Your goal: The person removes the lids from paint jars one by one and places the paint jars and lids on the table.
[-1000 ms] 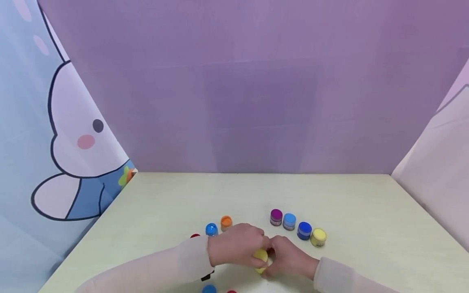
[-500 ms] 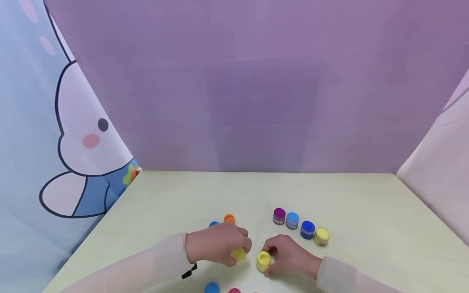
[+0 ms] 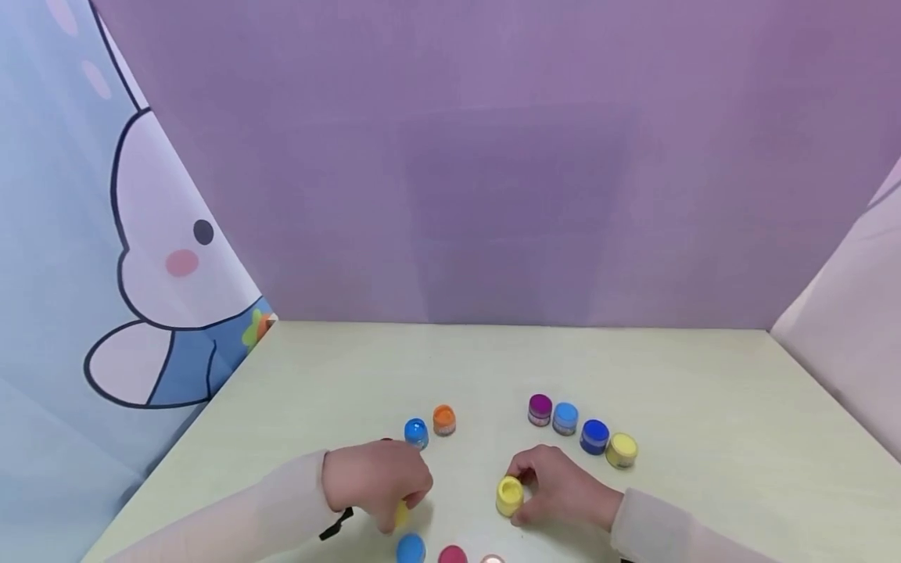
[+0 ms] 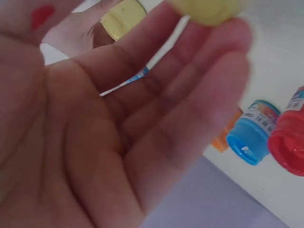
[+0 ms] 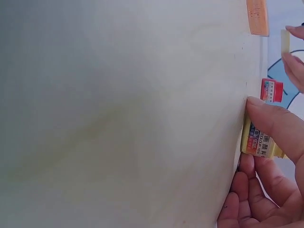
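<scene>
In the head view, my left hand (image 3: 380, 478) pinches a yellow lid (image 3: 401, 514) over the table, left of the middle. The left wrist view shows that lid (image 4: 209, 10) at the fingertips. My right hand (image 3: 561, 490) grips an uncapped yellow paint jar (image 3: 510, 498) by its sides, thumb and fingers around it; it stands upright on the table. Beyond the left hand are an uncapped blue jar (image 3: 416, 433) and an orange jar (image 3: 444, 421). A red jar (image 4: 289, 137) shows in the left wrist view; the left hand mostly hides it from the head view.
At the back right, a purple jar (image 3: 540, 410), a light blue jar (image 3: 565, 419), a dark blue jar (image 3: 594, 437) and a capped yellow jar (image 3: 622, 451) form a slanting row. A blue lid (image 3: 411, 549) and a crimson lid (image 3: 453, 555) lie at the near edge of view.
The yellow lid has come off the jar; my left hand has carried it left and toward the near side. My right hand has kept its grip on the jar in nearly the same place.
</scene>
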`<control>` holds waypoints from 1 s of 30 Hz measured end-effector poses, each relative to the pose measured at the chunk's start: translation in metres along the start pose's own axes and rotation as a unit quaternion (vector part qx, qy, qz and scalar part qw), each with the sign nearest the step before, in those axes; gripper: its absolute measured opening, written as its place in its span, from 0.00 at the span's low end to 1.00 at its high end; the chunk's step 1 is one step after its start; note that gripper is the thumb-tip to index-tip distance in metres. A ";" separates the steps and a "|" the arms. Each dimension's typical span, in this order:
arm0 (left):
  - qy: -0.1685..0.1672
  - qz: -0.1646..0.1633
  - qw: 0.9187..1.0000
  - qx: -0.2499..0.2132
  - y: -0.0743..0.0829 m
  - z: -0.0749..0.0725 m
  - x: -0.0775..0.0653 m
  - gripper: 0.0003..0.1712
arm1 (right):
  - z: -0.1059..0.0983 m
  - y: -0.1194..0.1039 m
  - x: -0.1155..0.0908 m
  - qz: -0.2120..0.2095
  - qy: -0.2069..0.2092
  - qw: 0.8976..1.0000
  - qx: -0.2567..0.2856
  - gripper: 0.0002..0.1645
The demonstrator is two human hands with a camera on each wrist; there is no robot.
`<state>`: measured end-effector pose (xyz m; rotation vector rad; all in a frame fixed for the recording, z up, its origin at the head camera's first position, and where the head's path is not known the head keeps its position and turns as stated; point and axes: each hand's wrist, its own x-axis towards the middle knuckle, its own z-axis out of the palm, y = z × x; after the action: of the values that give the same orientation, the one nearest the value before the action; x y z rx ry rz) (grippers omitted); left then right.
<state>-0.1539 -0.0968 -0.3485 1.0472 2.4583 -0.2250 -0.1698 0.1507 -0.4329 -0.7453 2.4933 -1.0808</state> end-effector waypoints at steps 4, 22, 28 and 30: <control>-0.030 -0.027 0.999 -0.027 -0.002 0.002 -0.004 0.19 | -0.001 -0.001 0.001 -0.006 0.000 1.000 0.002 0.19; -0.101 -0.071 0.990 -0.075 -0.027 0.052 0.021 0.18 | 0.000 -0.002 0.002 -0.016 0.002 1.000 -0.002 0.19; -0.096 -0.077 0.990 -0.065 -0.012 0.023 0.006 0.17 | 0.000 -0.003 0.001 -0.002 -0.002 1.000 -0.001 0.19; -0.080 -0.069 0.993 -0.054 -0.008 0.013 0.002 0.18 | 0.000 -0.003 0.001 0.000 -0.001 1.000 -0.001 0.19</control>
<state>-0.1564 -0.1059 -0.3610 0.7834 2.3712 -0.2099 -0.1693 0.1486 -0.4309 -0.7473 2.4932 -1.0775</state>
